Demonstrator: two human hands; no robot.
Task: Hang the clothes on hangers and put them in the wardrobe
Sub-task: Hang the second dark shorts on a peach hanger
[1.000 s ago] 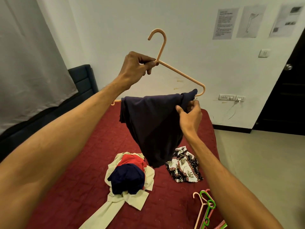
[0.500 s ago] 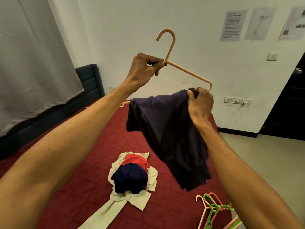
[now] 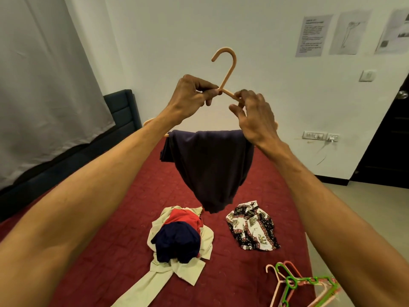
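Observation:
I hold a peach plastic hanger (image 3: 228,69) up in front of me over the bed. A dark navy garment (image 3: 212,167) is draped over its lower bar and hangs down. My left hand (image 3: 190,96) pinches the hanger at the base of its hook. My right hand (image 3: 254,116) is on the hanger's right shoulder just beside the neck, fingers curled around the bar. The right end of the hanger is hidden behind my right hand.
On the red quilted bed (image 3: 124,251) lie a pile of cream, red and navy clothes (image 3: 179,238), a patterned black-and-white shirt (image 3: 252,224), and several pink and green hangers (image 3: 298,284) at the near right edge. A dark door (image 3: 391,138) stands right.
My right hand let go of the garment's right edge and moved up to the hanger's shoulder near the neck. The garment now hangs evenly over the bar.

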